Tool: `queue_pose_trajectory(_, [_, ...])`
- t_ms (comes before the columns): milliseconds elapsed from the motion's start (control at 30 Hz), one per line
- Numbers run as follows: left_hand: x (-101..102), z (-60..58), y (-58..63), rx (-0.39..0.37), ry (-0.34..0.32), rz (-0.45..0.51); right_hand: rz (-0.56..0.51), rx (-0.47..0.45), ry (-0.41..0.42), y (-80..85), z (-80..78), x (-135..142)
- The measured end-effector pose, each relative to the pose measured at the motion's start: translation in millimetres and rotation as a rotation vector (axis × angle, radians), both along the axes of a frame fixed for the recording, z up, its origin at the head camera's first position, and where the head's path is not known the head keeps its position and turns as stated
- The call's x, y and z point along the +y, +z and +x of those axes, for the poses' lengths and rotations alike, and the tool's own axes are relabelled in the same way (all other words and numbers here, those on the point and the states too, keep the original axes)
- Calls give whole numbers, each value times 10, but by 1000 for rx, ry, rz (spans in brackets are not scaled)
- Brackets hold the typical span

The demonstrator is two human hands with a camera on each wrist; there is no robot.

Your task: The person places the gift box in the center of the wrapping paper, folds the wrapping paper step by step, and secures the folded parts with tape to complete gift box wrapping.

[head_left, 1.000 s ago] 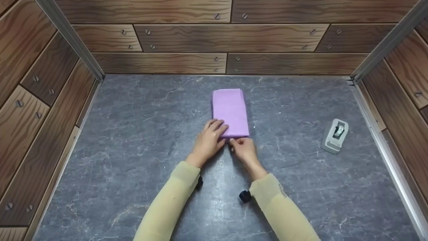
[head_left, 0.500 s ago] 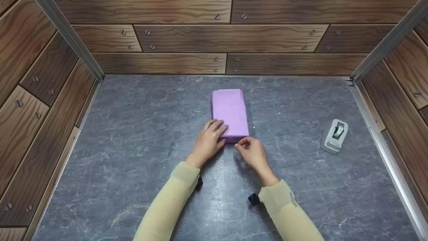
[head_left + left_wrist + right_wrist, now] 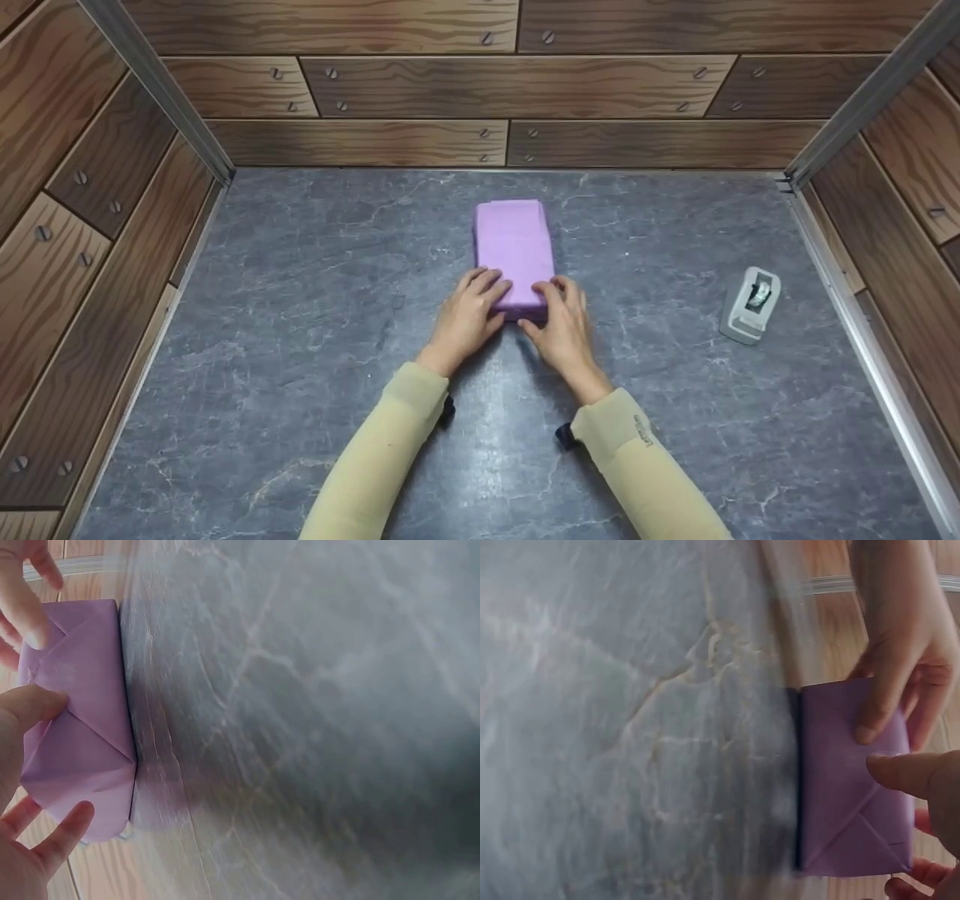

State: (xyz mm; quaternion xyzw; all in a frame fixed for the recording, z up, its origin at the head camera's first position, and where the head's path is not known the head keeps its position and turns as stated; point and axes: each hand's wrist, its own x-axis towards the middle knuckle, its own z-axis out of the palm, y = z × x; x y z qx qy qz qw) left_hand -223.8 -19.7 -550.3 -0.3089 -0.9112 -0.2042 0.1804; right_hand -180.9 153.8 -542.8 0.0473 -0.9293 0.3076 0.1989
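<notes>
A box wrapped in purple paper [image 3: 516, 236] lies on the grey marbled tabletop, its near end toward me. My left hand [image 3: 466, 315] grips its near left corner, fingers on top and thumb on the end face. On the near right corner, my right hand [image 3: 566, 326] holds it with bent fingers at the top and side. Both thumbs press the folded end flaps [image 3: 94, 716] in the left wrist view. The right wrist view shows the same end face [image 3: 840, 780], with diagonal creases and both thumb tips close together.
A grey tape dispenser [image 3: 752, 305] with a roll of clear tape stands at the right of the tabletop [image 3: 300, 315]. Wood-patterned panels [image 3: 420, 86] wall in the back and both sides, with metal rails at the corners.
My right hand first pinched at the near end's lower edge, drew off to the right, then came up onto the near right corner with fingers spread. The left hand and box stayed put.
</notes>
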Motion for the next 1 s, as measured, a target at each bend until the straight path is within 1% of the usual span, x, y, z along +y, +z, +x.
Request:
queue_pose_trajectory(233, [0, 2, 3, -3, -1, 7, 7, -52, -46, -40, -96, -67])
queue_pose_trajectory(367, [0, 2, 2, -7, -1, 13, -7, -50, -61, -53, -132, -84])
queue_pose_trajectory(467, [1, 1, 1, -13, -3, 14, -32, -40, -51, -53, -146, -80])
queue_pose_trajectory(600, [5, 2, 1, -24, -3, 9, -92, -42, -39, -20, -158, -68])
queue_pose_trajectory(767, [11, 4, 0, -27, 3, 2, -149, -79, -29, 24, -166, -51])
queue_pose_trajectory(1000, [12, 3, -1, -31, 4, 3, -185, -120, -21, 69, -168, -26])
